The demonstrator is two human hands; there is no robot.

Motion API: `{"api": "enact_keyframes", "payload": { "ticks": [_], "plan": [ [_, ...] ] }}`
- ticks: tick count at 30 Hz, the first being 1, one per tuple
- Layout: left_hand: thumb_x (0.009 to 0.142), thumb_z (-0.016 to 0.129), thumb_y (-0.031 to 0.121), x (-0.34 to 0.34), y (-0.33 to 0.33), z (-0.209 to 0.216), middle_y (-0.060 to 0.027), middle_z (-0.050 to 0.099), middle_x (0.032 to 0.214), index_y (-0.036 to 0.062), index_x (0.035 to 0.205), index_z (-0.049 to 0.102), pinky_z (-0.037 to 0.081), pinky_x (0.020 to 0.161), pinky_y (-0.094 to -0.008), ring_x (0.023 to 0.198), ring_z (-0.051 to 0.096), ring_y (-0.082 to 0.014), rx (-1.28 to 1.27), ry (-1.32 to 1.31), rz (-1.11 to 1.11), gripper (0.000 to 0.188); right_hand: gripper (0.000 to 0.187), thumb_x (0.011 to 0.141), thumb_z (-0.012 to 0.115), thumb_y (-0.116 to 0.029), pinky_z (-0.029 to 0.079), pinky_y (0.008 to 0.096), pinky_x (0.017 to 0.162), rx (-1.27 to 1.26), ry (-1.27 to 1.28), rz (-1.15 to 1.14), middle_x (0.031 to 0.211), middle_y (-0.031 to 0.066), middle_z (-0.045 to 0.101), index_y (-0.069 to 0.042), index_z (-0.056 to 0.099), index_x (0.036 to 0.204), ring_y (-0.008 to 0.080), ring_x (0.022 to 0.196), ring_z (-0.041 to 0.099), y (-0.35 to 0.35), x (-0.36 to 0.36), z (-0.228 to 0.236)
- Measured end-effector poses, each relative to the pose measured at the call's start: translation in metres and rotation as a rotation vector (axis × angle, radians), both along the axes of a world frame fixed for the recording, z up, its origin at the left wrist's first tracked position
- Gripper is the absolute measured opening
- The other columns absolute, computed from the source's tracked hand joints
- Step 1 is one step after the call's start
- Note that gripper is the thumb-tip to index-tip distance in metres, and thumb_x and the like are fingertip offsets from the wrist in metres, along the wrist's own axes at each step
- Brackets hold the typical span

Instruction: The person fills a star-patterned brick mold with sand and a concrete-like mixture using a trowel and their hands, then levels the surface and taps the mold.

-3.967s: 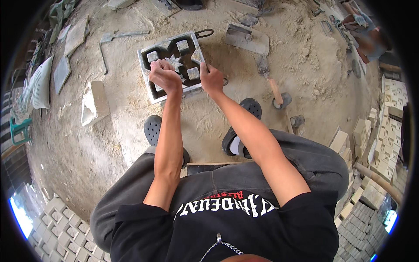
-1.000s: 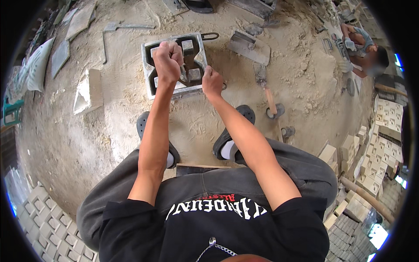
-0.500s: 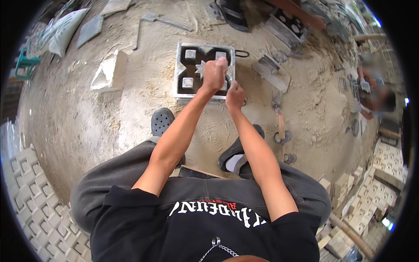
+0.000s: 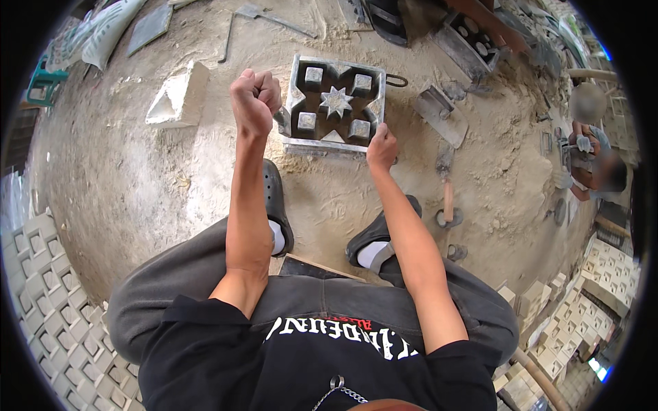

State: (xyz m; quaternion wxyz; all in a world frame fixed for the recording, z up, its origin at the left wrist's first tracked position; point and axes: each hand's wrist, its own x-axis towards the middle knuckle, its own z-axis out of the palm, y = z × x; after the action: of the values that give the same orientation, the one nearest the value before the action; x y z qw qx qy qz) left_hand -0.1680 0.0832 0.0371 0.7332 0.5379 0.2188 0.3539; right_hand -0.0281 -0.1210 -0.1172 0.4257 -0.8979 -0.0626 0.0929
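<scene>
A square metal mold [image 4: 336, 141] stands on the dusty ground before me, with square blocks near its corners and a star-shaped block in the middle. My right hand [image 4: 382, 146] is closed at its near right corner, gripping the edge. Beside the mold's left wall, my left hand [image 4: 256, 103] is closed in a fist. A small dark piece [image 4: 281, 123] shows between that fist and the mold; whether the fist holds it, I cannot tell. From the mold's far right side juts a wire loop handle [image 4: 396, 81].
A pale block [image 4: 178, 96] lies left of the mold. To the right are a flat metal trowel [image 4: 442, 116] and a wooden-handled tool [image 4: 447, 198]. Another person's arm [image 4: 490, 24] reaches toward a second mold [image 4: 469, 44]. Patterned blocks [image 4: 55, 294] are stacked at left.
My left fist has moved left, from over the mold's right part to beside its left wall. The mold sits slightly turned and further right in view. My right hand stays at its corner.
</scene>
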Motion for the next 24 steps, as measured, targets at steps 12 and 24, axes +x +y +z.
{"api": "enact_keyframes", "payload": {
  "ticks": [12,24],
  "plan": [
    [0.093,0.025,0.048,0.008,0.000,-0.017,0.0022,0.023,0.047,0.0145,0.054,0.023,0.014,0.041,-0.0294,0.043,0.018,-0.0106,0.049,0.008,-0.027,0.051,0.050,0.094,0.041,-0.039,0.044,0.0481,0.076,-0.037,0.040,-0.033,0.087,0.0282,0.063,0.004,0.065,0.090,0.0467,0.087,0.059,0.002,0.002,0.005],
    [0.089,0.033,0.035,0.013,-0.012,-0.070,0.0016,0.026,0.047,0.0090,0.051,0.025,0.018,0.043,-0.0285,0.045,0.023,-0.0095,0.065,0.045,-0.048,0.047,0.048,0.095,0.044,-0.038,0.045,0.0468,0.072,0.001,-0.042,-0.033,0.082,0.0280,0.063,0.005,0.066,0.089,0.0448,0.081,0.061,0.001,0.001,0.003]
  ]
}}
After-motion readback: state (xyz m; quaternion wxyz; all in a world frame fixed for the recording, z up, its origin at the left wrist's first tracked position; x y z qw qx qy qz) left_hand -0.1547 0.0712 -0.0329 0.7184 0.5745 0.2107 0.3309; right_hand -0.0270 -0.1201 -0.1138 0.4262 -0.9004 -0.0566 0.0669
